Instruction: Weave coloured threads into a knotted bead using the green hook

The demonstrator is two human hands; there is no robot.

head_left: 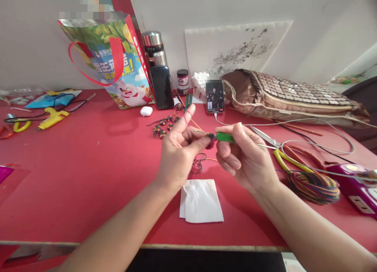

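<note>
My left hand (178, 154) pinches a small dark multicoloured crochet piece (210, 140) between thumb and fingers. Its index finger points up, with a strand of yarn (188, 120) passing over it. In my right hand (247, 156) is a crochet hook with a green grip (225, 136); its thin metal shaft points left, and its tip is at the crochet piece. Loose yarn (198, 166) lies in loops on the table below my hands. Behind my left hand rest several small crocheted pieces (160, 131) in mixed colours.
White folded paper (203, 203) lies in front. At right are scissors (273, 143), a yarn bundle (316, 187), a purple socket box (353, 185) and a cable. Behind stand a shopping bag (118, 67), two phones (161, 87) and a jar (183, 82). A yellow glue gun (53, 118) lies left.
</note>
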